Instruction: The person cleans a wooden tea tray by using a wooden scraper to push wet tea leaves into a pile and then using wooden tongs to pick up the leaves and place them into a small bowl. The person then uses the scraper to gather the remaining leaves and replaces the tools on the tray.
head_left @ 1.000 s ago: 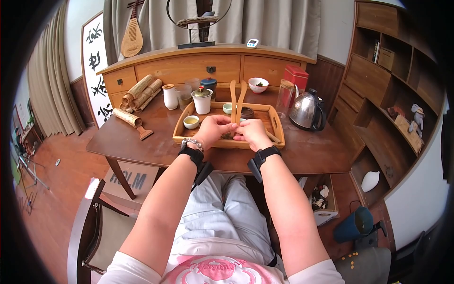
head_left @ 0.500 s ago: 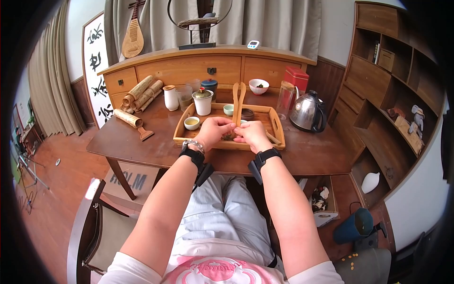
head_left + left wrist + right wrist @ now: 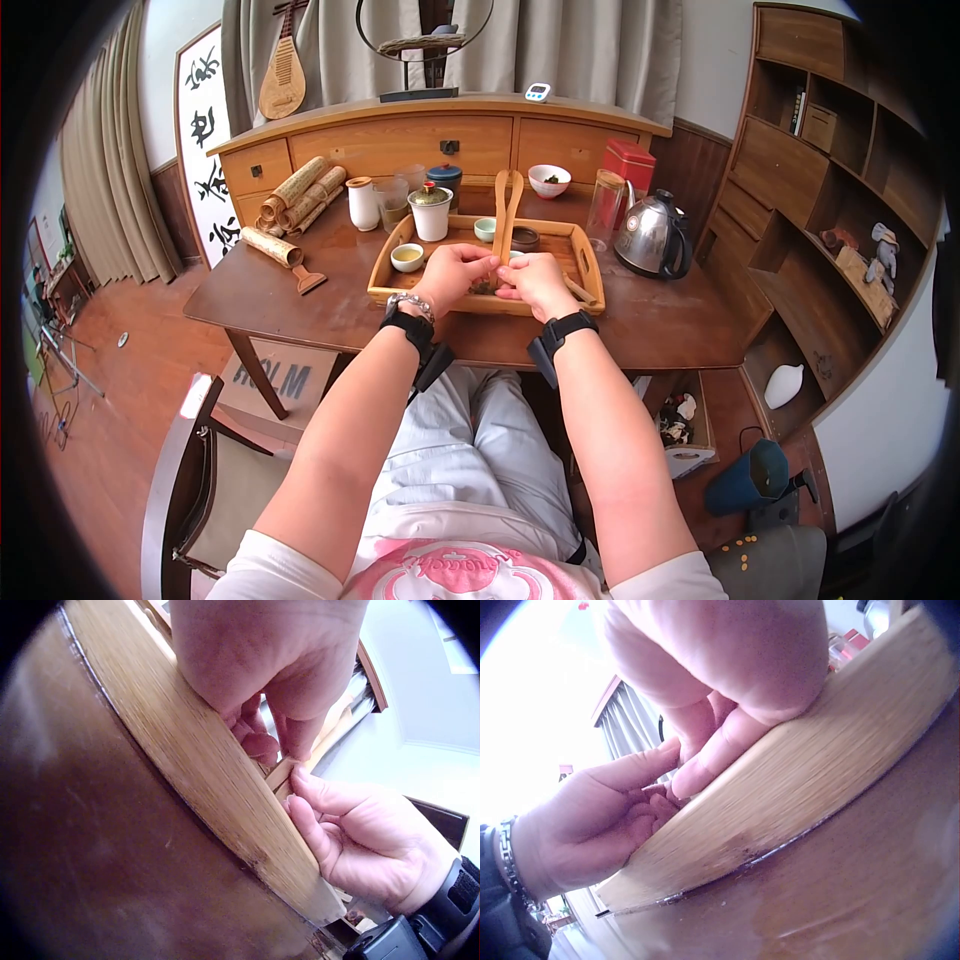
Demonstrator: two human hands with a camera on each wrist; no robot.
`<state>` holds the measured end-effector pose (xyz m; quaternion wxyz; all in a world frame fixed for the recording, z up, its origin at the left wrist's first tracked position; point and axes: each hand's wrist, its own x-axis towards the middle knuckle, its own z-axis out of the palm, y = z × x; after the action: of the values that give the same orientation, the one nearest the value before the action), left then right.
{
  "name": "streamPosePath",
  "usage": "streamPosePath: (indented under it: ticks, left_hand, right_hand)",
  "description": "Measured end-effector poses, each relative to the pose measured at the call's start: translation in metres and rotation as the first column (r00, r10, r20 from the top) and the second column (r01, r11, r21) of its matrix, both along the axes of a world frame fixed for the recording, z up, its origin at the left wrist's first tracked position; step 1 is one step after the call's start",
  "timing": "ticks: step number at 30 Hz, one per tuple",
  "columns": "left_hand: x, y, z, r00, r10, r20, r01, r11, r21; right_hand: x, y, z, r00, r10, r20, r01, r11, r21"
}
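Wooden tongs [image 3: 507, 215] stand upright over the tray [image 3: 580, 250], their two broad ends up and slightly apart. The left hand [image 3: 450, 277] and right hand [image 3: 538, 284] meet at the lower part of the tongs and pinch it between thumbs and fingers. In the left wrist view the fingertips of both hands touch around a wooden strip [image 3: 280, 774] just behind the tray's front wall [image 3: 217, 780]. Dark leafy bits [image 3: 482, 287] lie below the hands. A cup of yellow liquid [image 3: 407, 257] is left of them; a pale green cup [image 3: 485, 230] stands behind.
A lidded white cup [image 3: 430, 212], a white jar [image 3: 362, 204] and rolled bamboo mats [image 3: 300, 195] stand back left. At the right are a steel kettle [image 3: 652, 235], a glass jar [image 3: 606, 208] and a red box [image 3: 628, 164]. A white bowl [image 3: 549, 181] sits behind the tray.
The upper ends of the tongs have shifted slightly right since the first frame. Both hands keep their pinch in nearly the same place.
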<state>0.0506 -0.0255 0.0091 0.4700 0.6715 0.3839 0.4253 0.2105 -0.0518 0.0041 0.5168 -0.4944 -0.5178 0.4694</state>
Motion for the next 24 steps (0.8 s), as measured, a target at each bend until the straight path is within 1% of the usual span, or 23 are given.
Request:
streamPosePath:
  ticks: [3, 5, 7, 8, 13, 15, 19, 22, 24]
  left_hand:
    - [-0.0004, 0.0040, -0.0038, 0.999, -0.006, 0.044, 0.006, 1.000, 0.001]
    - [-0.0010, 0.0081, -0.0065, 0.996, -0.020, 0.082, 0.022, 0.999, -0.025]
    - [-0.0014, 0.0086, -0.0058, 0.999, -0.017, 0.050, 0.018, 1.000, -0.022]
    - [-0.0015, 0.0086, -0.0057, 1.000, -0.014, 0.018, 0.014, 1.000, -0.019]
    - [0.0002, 0.0057, -0.0043, 1.000, 0.007, 0.002, -0.007, 1.000, -0.010]
    - [0.0002, 0.0053, -0.0041, 1.000, 0.004, -0.003, -0.004, 1.000, -0.014]
    - [-0.0005, 0.0064, -0.0054, 1.000, -0.003, 0.008, 0.003, 0.999, -0.032]
    - [-0.0007, 0.0081, -0.0065, 1.000, -0.022, 0.010, 0.022, 0.999, -0.031]
    - [-0.0007, 0.0061, -0.0046, 0.999, -0.030, 0.010, 0.030, 0.999, -0.023]
  right_hand:
    - [0.0013, 0.0034, -0.0017, 1.000, -0.005, 0.022, 0.006, 1.000, -0.027]
    - [-0.0005, 0.0048, -0.0041, 1.000, -0.026, 0.013, 0.027, 1.000, -0.008]
    - [-0.0005, 0.0071, -0.0068, 0.999, -0.047, 0.004, 0.047, 0.999, 0.010]
    - [-0.0002, 0.0082, -0.0080, 0.999, -0.038, 0.010, 0.038, 0.999, 0.020]
    - [0.0015, 0.0091, -0.0091, 0.998, -0.008, 0.055, 0.006, 0.999, 0.036]
    - [0.0020, 0.0087, -0.0086, 0.990, 0.002, 0.140, -0.009, 0.999, 0.050]
    - [0.0014, 0.0086, -0.0077, 0.988, 0.010, 0.155, -0.016, 0.999, 0.039]
    - [0.0020, 0.0076, -0.0074, 0.987, 0.045, 0.156, -0.050, 0.998, 0.024]
    - [0.0026, 0.0063, -0.0063, 0.982, 0.097, 0.160, -0.104, 0.994, 0.040]
